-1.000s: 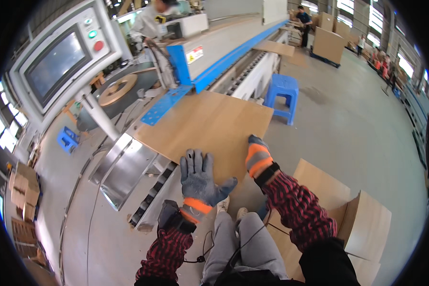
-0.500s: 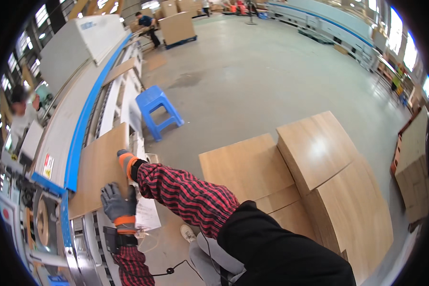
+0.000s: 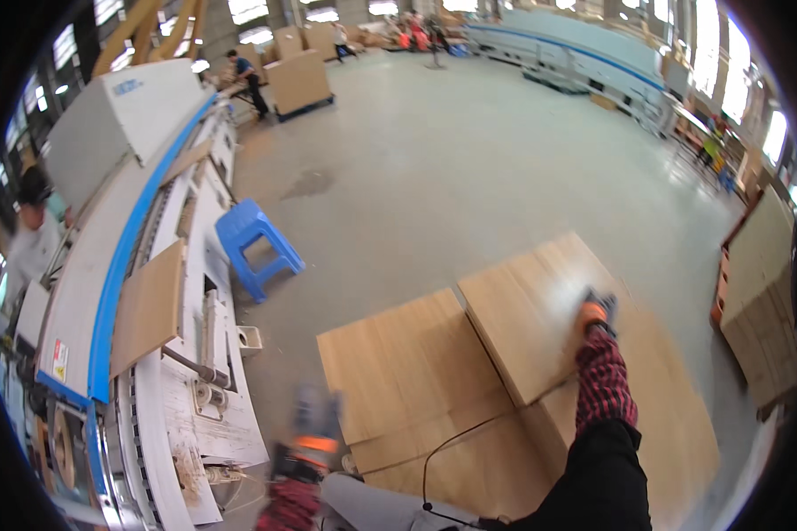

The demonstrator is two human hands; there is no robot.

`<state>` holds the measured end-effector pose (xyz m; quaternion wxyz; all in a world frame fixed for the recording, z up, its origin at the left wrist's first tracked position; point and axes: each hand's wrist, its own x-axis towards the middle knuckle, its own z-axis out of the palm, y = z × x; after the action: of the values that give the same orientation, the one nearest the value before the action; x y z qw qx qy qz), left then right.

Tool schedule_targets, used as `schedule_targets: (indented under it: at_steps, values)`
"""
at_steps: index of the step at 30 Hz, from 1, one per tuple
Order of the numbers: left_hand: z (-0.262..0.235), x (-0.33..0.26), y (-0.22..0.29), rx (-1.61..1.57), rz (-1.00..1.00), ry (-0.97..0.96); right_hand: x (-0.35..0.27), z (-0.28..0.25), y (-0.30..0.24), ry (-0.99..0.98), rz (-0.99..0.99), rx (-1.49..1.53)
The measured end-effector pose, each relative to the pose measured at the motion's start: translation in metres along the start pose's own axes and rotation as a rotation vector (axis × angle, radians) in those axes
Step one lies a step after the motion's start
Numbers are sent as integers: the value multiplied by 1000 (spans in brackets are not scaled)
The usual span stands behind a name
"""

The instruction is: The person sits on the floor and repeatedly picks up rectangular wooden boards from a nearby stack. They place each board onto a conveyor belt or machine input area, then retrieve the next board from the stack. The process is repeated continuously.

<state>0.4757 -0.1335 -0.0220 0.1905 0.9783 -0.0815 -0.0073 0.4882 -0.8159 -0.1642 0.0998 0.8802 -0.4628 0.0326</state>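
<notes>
My right hand (image 3: 599, 308), in a dark glove with an orange band, lies at the right part of a wood-grain board (image 3: 522, 305) on top of a stack. Its fingers are blurred, so whether they grip the board's edge is unclear. My left hand (image 3: 317, 416), gloved alike, hovers low between the machine and the stacks. It is smeared by motion, but the thumb stands apart from the fingers and nothing shows in it. Another wood-grain board (image 3: 150, 305) lies on the machine's infeed, under the blue-edged beam, with neither hand on it.
A long white machine (image 3: 164, 177) with a blue edge runs along the left; a person (image 3: 35, 230) stands behind it. A blue plastic stool (image 3: 257, 243) stands beside it. Lower board stacks (image 3: 407, 363) sit in front of me. More stacked boards (image 3: 762, 301) are at far right.
Both hands have left the board on the machine. My right hand has swung right to the stack; my left has drawn back rightward. The board sits farther along the machine, and my view has turned right.
</notes>
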Motion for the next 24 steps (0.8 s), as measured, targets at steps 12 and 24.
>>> schedule_targets:
  at_steps: [12,24]
  values:
    - [235,28,235,-819,-422,-496,-41,-91,-26,-41,418,363]
    - [94,-46,62,-1288,-370,73,-139,-107,-99,-374,-324,619]
